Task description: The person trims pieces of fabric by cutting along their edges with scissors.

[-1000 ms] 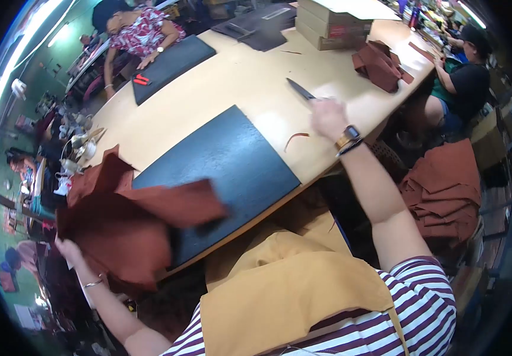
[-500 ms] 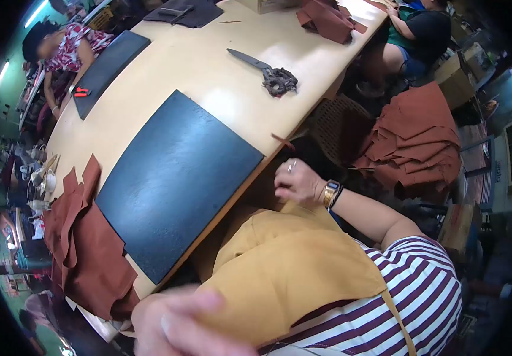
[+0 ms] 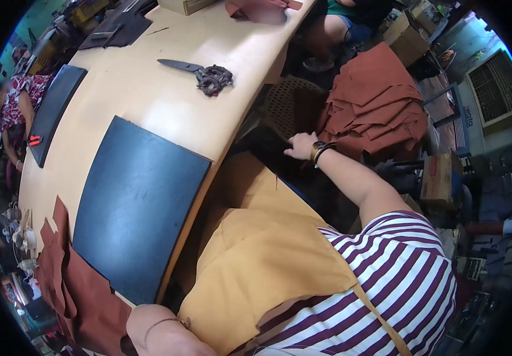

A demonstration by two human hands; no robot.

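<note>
to the right of the surface (image 3: 167, 101), the right hand (image 3: 303, 146) reaches out bare, fingers loosely spread and gripping nothing, near a heap of reddish-brown pieces (image 3: 380, 101) beside a perforated chair (image 3: 279, 104). the left hand (image 3: 146, 316), well apart from it, is low in view by more brown pieces (image 3: 92, 296) at the dark mat's (image 3: 140, 202) left side; its fingers are hidden, so i cannot tell whether it grips any. the heap looks loosely layered with uneven edges, so a tug on one corner could drag several sheets and make it slide. a sweep of the left forearm could crease or push off the nearer pieces.
</note>
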